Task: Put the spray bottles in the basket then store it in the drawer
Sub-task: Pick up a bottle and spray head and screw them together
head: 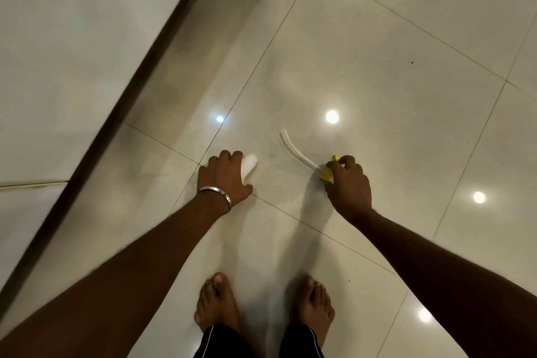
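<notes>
— What do we have in our left hand point(223, 176)?
— A white bottle point(250, 165), fingers curled round it, only its rounded end poking out past them. A metal bangle point(216, 193) sits on that wrist.
— And our right hand point(347, 183)?
— It pinches a yellow spray head point(327, 173), its thin white tube point(293, 150) curving away toward the left.
— Where are we standing?
— Barefoot on the glossy tiled floor point(377, 67), our feet point(216, 305) below both hands, ceiling lights reflected around us.
</notes>
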Motion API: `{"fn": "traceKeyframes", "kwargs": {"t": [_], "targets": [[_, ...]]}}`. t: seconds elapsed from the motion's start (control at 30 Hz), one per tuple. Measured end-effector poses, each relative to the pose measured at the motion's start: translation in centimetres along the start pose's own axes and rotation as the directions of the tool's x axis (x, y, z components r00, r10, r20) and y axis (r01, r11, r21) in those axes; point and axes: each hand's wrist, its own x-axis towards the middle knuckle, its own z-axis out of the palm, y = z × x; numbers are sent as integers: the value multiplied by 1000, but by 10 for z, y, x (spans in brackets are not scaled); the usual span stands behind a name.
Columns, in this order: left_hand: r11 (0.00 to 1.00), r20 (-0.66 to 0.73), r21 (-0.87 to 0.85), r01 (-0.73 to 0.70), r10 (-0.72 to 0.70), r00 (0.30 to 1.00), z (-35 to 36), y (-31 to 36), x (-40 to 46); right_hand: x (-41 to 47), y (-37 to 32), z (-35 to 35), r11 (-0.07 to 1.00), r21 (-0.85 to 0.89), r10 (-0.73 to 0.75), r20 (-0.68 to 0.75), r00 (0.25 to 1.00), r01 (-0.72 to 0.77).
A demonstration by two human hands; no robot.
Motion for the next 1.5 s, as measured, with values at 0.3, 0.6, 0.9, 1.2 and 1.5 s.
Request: {"fn": "traceKeyframes", "kwargs": {"t": [0.3,0.6,0.9,1.2,1.5], "targets": [[996,19,-78,51,-50,999,-2,-8,-6,0,-3,-7,998,65,-18,-5,1000,19],[949,-105,-316,8,-44,994,-38,-13,-45,-24,-16,-51,964,167,-202,-41,979,206],[910,-149,-414,-24,-41,988,-92,0,-98,-65,-45,-113,927,274,-254,-44,966,256],[897,-156,-442,-28,-46,987,-140,18,-133,-94,-64,-162,848,529,-91,133,987,7],[868,-125,-495,-37,-28,992,-175,48,-159,-104,-76,-190,432,856,84,276,958,-284]]}}
